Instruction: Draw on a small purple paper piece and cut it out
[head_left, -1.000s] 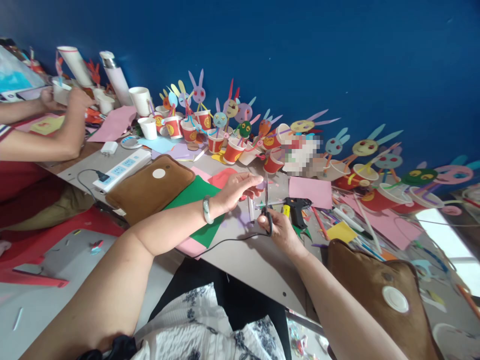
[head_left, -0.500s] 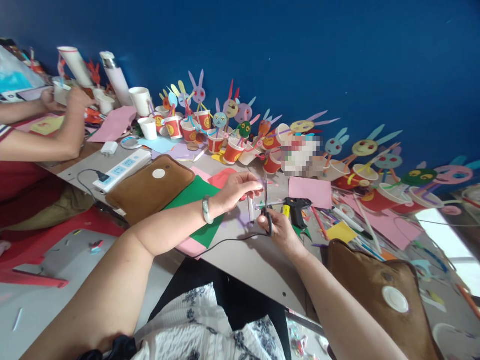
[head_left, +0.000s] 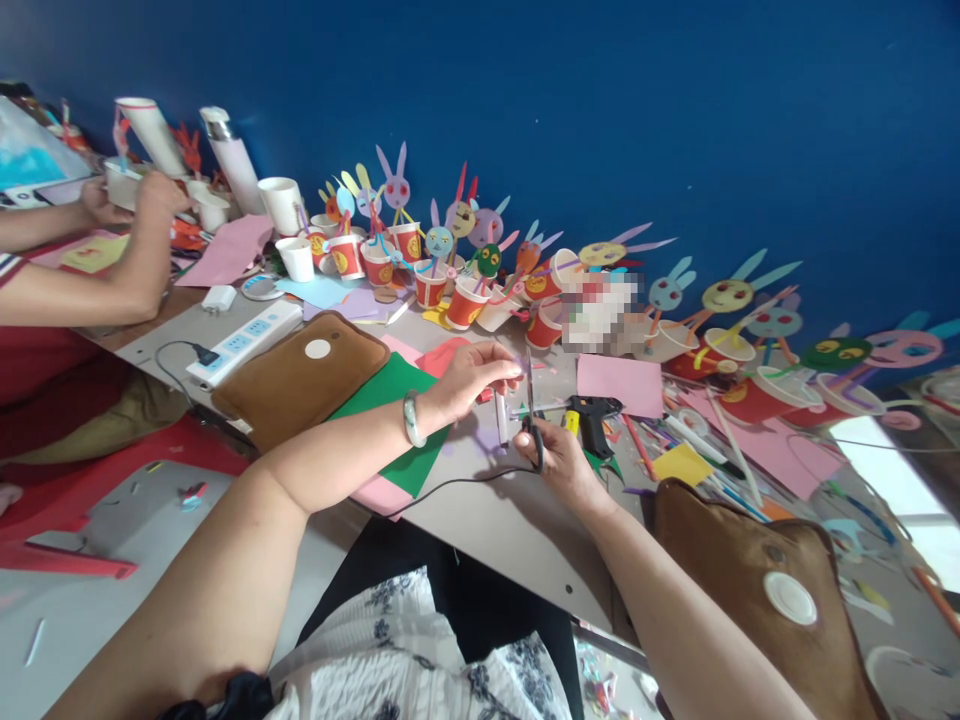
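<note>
My right hand [head_left: 564, 462] grips a pair of scissors [head_left: 537, 445] by their black handles, blades pointing up and away from me. Close beside the blades, the thumb and fingers of my left hand [head_left: 474, 380] pinch a small light-purple piece [head_left: 523, 367] that looks like paper; most of it is hidden by the fingers. Below my left fingertips there is a whitish stick-like thing [head_left: 502, 420] on the table. A black glue gun [head_left: 596, 425] with a yellow part lies just right of the scissors. Green paper [head_left: 401, 440] is under my left wrist.
Red paper cups [head_left: 469, 303] with paper rabbit figures line the blue wall. Brown cushion-like pads [head_left: 300, 370] [head_left: 735, 560] lie at either side. A power strip [head_left: 244, 342] sits left, near a co-worker's arm [head_left: 97, 285]. A black cable [head_left: 457, 482] crosses the table's front.
Very little differs. Both hands stay in nearly the same place, the left still pinching the small piece beside the scissors.
</note>
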